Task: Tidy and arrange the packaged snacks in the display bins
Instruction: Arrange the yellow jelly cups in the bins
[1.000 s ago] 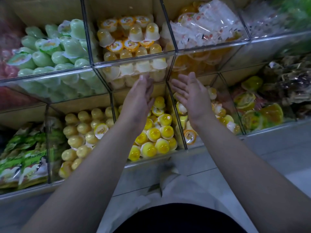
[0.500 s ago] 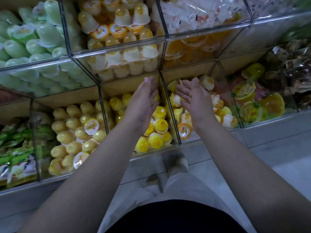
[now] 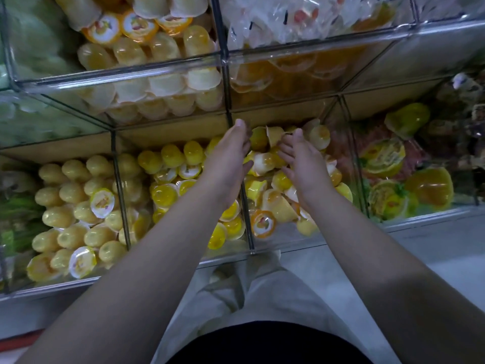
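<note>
Left hand (image 3: 227, 160) and right hand (image 3: 301, 160) — both spread, fingers straight, palms facing, gripping nothing. They sit over jumbled cups (image 3: 279, 207) in a lower bin (image 3: 286, 239) — left hand above its divider (image 3: 248, 224). Contact with cups unclear.

This is a shop, seen at a display of loose sweets and snacks. Clear plastic bins (image 3: 118, 76) stand in two stepped tiers, split into compartments by see-through walls and open at the top. Each compartment holds a heap of a single kind of small sealed goods: bright yellow jelly cups (image 3: 168, 194), paler yellow cups (image 3: 65, 214), larger orange cups (image 3: 430, 187), green packets (image 3: 15, 219) and clear-wrapped packs (image 3: 288, 19). A pale floor (image 3: 393, 258) runs along the front of the lower tier.
</note>
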Demonstrator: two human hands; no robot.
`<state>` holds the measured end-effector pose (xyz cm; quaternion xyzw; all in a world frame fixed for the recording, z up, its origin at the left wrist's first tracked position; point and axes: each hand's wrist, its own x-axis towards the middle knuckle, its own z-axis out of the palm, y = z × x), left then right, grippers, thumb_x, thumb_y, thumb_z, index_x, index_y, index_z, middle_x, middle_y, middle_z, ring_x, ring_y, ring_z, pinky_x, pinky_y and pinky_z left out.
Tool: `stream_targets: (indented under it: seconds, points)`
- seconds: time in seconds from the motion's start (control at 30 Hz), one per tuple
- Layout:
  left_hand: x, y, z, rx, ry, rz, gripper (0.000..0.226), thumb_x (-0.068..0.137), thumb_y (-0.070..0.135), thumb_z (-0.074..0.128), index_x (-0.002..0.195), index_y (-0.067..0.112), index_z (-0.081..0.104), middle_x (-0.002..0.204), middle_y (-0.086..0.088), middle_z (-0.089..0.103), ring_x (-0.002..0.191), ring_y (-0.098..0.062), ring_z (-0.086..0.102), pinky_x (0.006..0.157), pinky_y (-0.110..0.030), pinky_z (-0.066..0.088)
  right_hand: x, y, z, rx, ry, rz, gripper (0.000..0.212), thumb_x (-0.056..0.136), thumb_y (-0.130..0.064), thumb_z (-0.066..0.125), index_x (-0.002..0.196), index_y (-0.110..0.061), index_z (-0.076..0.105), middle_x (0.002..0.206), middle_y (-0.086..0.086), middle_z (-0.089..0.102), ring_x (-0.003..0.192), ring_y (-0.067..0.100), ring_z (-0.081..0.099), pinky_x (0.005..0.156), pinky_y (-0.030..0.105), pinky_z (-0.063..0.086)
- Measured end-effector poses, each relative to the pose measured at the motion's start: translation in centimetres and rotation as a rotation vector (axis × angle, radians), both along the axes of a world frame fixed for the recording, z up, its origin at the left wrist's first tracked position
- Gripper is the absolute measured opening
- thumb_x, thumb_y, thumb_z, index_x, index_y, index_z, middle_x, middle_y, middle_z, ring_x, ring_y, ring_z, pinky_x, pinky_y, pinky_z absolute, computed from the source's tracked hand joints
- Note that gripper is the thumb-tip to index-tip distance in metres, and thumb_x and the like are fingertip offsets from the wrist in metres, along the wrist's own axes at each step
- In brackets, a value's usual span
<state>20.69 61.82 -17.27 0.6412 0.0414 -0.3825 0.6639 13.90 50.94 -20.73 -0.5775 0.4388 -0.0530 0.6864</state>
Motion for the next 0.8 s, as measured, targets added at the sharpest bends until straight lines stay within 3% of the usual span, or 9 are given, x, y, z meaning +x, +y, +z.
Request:
stream_targets:
  seconds: [0.17,0.27,0.33,0.4,0.47,0.57,0.6,0.7,0.8]
  points:
    - [0.6,-2.0,-2.2,0.066,0.077,0.024,0.051,0.102,0.050,0.031,0.145,0.025,0.039,0.151,0.002,0.039,0.133,-0.015,0.041,0.100,-0.032,0.034,1.5,-1.8,-2.6,0.013,0.188,0.167,0.077,0.077,-0.075,0.036,0.137,-0.027,0.050,0.141,0.001,0.051,0.128,0.026,0.048,0.109,0.052,0.037]
    - [0.7,-2.8,-3.3,0.111,0.132,0.018,0.049,0.102,0.050,0.031,0.144,0.027,0.041,0.149,0.003,0.042,0.130,-0.014,0.042,0.095,-0.030,0.034,2.0,-2.6,-4.1,0.080,0.249,0.225,0.079,0.082,-0.071,0.039,0.146,-0.024,0.039,0.149,0.005,0.042,0.134,0.029,0.042,0.111,0.052,0.033]
    - [0.6,-3.3,-3.8,0.146,0.169,0.029,0.044,0.102,0.048,0.032,0.139,0.028,0.046,0.131,0.007,0.055,0.120,-0.009,0.052,0.088,-0.024,0.038,2.3,-3.0,-5.0,0.145,0.279,0.235,0.084,0.079,-0.071,0.042,0.147,-0.022,0.037,0.148,0.006,0.042,0.131,0.030,0.043,0.109,0.049,0.036]
    - [0.5,-3.6,-4.2,0.192,0.210,0.044,0.043,0.102,0.047,0.034,0.137,0.025,0.048,0.118,0.009,0.060,0.107,-0.007,0.058,0.078,-0.021,0.042,2.5,-3.2,-5.8,0.233,0.264,0.224,0.074,0.086,-0.066,0.042,0.145,-0.022,0.038,0.144,0.002,0.045,0.126,0.026,0.046,0.095,0.041,0.043]
    - [0.7,-3.9,-5.0,0.233,0.216,0.051,0.045,0.103,0.043,0.038,0.138,0.017,0.048,0.138,-0.001,0.053,0.127,-0.019,0.051,0.084,-0.027,0.042,2.8,-3.5,-6.5,0.338,0.241,0.184,0.058,0.095,-0.058,0.041,0.141,-0.022,0.043,0.139,0.000,0.051,0.120,0.020,0.051,0.080,0.035,0.045]
    - [1.2,-4.3,-6.1,0.263,0.207,0.027,0.045,0.104,0.040,0.037,0.141,0.016,0.045,0.146,-0.003,0.047,0.127,-0.012,0.047,0.094,-0.031,0.039,3.4,-4.2,-6.9,0.441,0.198,0.183,0.031,0.103,-0.047,0.033,0.116,-0.025,0.051,0.101,-0.005,0.060,0.093,0.011,0.057,0.068,0.028,0.045]
    - [1.3,-4.6,-6.3,0.256,0.219,0.031,0.047,0.104,0.041,0.034,0.144,0.016,0.042,0.147,-0.001,0.046,0.124,-0.007,0.046,0.094,-0.030,0.038,3.5,-4.4,-6.9,0.469,0.190,0.184,0.030,0.103,-0.045,0.032,0.119,-0.027,0.049,0.101,-0.005,0.060,0.097,0.013,0.056,0.070,0.028,0.046]
    - [1.7,-5.0,-6.6,0.244,0.262,0.073,0.058,0.101,0.052,0.031,0.147,0.018,0.037,0.149,-0.001,0.044,0.129,-0.011,0.043,0.096,-0.034,0.035,3.8,-4.4,-6.7,0.488,0.184,0.198,0.045,0.103,-0.045,0.032,0.141,-0.022,0.040,0.133,0.004,0.052,0.128,0.024,0.047,0.088,0.035,0.039]
    - [1.5,-5.1,-6.6,0.243,0.236,0.079,0.053,0.103,0.047,0.031,0.148,0.020,0.037,0.139,0.000,0.049,0.108,-0.008,0.046,0.091,-0.032,0.038,3.9,-4.5,-6.5,0.508,0.187,0.205,0.049,0.103,-0.047,0.033,0.143,-0.019,0.039,0.133,0.005,0.052,0.128,0.026,0.048,0.090,0.037,0.038]
